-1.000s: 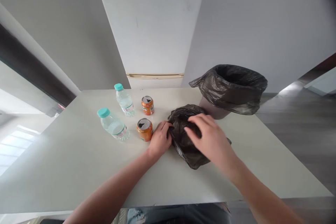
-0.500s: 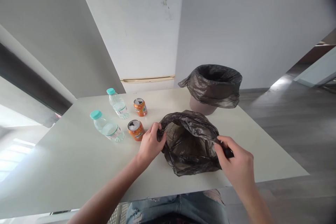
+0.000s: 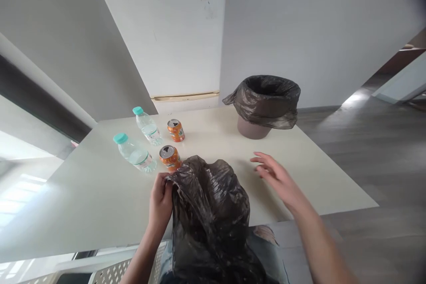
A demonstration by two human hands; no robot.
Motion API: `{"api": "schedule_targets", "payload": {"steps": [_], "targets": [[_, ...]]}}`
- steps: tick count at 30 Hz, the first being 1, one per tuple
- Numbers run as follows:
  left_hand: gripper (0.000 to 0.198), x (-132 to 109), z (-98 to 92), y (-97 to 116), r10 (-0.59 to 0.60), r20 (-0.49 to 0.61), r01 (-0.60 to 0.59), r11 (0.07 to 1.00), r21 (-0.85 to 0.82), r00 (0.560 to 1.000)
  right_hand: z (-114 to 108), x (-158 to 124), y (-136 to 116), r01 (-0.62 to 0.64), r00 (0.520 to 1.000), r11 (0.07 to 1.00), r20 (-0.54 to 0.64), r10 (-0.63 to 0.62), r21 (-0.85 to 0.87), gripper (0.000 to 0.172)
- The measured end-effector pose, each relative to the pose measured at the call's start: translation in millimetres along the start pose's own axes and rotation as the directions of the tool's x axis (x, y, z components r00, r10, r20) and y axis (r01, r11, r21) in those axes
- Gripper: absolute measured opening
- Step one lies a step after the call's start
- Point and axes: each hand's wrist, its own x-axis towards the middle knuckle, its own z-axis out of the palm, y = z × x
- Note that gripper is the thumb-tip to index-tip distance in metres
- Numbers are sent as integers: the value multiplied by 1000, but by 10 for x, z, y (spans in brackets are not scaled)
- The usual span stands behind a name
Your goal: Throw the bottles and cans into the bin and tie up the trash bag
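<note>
My left hand point(image 3: 160, 202) grips the rim of a dark plastic bag point(image 3: 213, 217), which hangs from it over the table's near edge and down toward my lap. Above the white table point(image 3: 83, 195), to the right of the bag, hovers my right hand point(image 3: 276, 177) with its fingers spread and nothing in them. Just beyond the bag stands an opened orange can point(image 3: 169, 157). A second orange can point(image 3: 175, 130) is farther back. Two water bottles with teal caps, one near point(image 3: 135, 154) and one far point(image 3: 147, 126), stand left of the cans.
A brown bin lined with a dark bag point(image 3: 264, 104) stands at the table's far right. A white refrigerator point(image 3: 173, 31) rises behind the table. Grey wooden floor lies to the right. A white perforated chair edge point(image 3: 100, 268) shows at the bottom left.
My left hand has pulled the bag up and toward me off the table. My right hand has let go of the bag's rim and moved out over the table, fingers spread.
</note>
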Motion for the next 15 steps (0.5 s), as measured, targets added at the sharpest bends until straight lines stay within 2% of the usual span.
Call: {"api": "schedule_targets", "payload": {"steps": [2,4,5,6,7,8,9,10,11,13,15], "targets": [[10,18,23,32,0,-18,-2,992,-129,1000,285,166,-22,-22,973,1000,230,18,12,52],[9,34,25,79,-20,-39,10,974,-227,999,525,246,-90,-6,893,999,450,-9,32,38],[11,39,14,100,-31,-53,16,964,-265,998,599,265,-131,-1,864,999,503,-21,42,32],[14,44,-5,112,-43,-65,22,954,-298,997,630,280,-173,1,865,998,501,-29,55,30],[16,48,-31,114,-60,-77,31,944,-327,995,618,297,-219,5,896,998,443,-35,70,32],[17,52,-62,102,-83,-91,46,934,-353,992,566,320,-272,20,941,996,335,-47,86,34],[18,54,-96,75,-110,-105,64,926,-373,988,479,351,-337,55,979,994,192,-73,97,34],[18,54,-131,34,-137,-122,81,920,-382,983,368,388,-418,114,993,989,34,-117,93,32],[18,50,-163,-16,-162,-142,96,918,-385,977,242,429,-516,189,977,980,-114,-181,63,28],[21,25,-217,-113,-195,-181,114,918,-381,964,-14,505,-762,335,879,939,-335,-340,-75,20],[26,-23,-248,-143,-189,-235,110,944,-311,953,-222,561,-1052,426,765,870,-414,-492,-247,15]]}}
